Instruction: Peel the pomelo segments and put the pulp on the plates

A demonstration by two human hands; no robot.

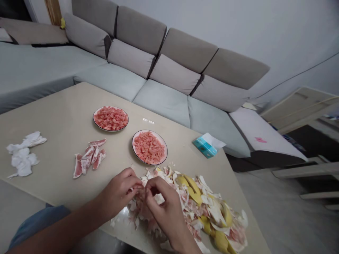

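Left hand (119, 190) and right hand (165, 208) pinch a pomelo piece (140, 199) at lower centre, beside the peel heap (209, 208). Upper plate (93, 118) and lower plate (132, 146) hold pulp (111, 118); heap remains unworked.

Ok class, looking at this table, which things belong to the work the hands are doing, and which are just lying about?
Part of the work: left hand; right hand; peel pile; pink pulp heap; second pulp heap; membrane strips.

Lying about: crumpled tissues; blue tissue packet.
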